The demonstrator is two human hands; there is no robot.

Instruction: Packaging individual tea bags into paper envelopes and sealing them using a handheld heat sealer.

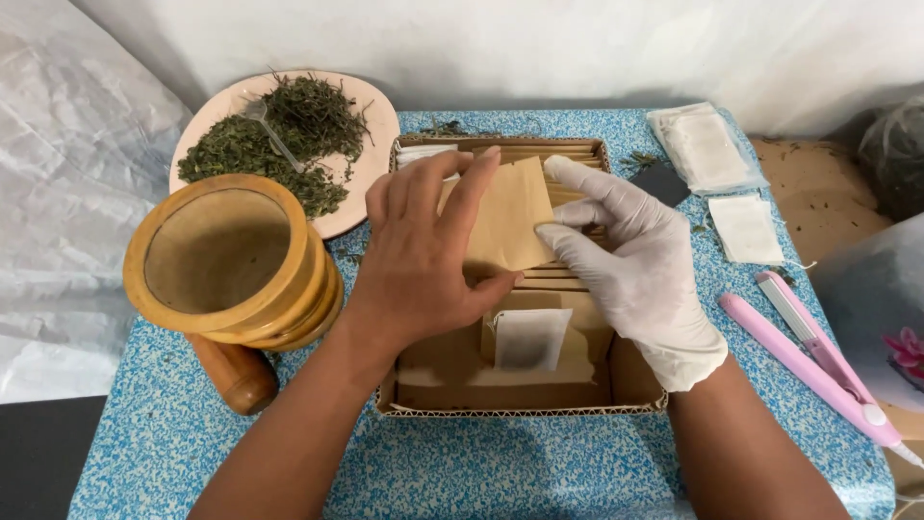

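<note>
Both hands meet over a shallow cardboard box (pixel 520 397) on a blue speckled table (pixel 462 462). The bare left hand (pixel 423 255) pinches a brown paper envelope (pixel 508 217) between thumb below and fingers curled over its top edge. The gloved right hand (pixel 630 265) touches the envelope's right edge, its fingers spread and stretched out rather than closed around it; whether the thumb presses the paper is hard to tell from here.

The envelope is lifted above the far half of the box, where a row of similar envelopes (pixel 558 154) stands packed on edge. On the box floor, just under the hands, lies a filled tea bag (pixel 529 339) on another brown envelope.

Left of the box stands a wooden mortar (pixel 231 260), tilted, with its pestle (pixel 236 371) lying below it. Behind the mortar, a pink plate (pixel 371 207) holds dried green herbs (pixel 279 140) and a small spoon (pixel 269 130). Right of the box are stacks of empty white tea bags (pixel 707 149), one loose bag (pixel 746 229), and a pink hair straightener (pixel 818 361) near the table's edge.
</note>
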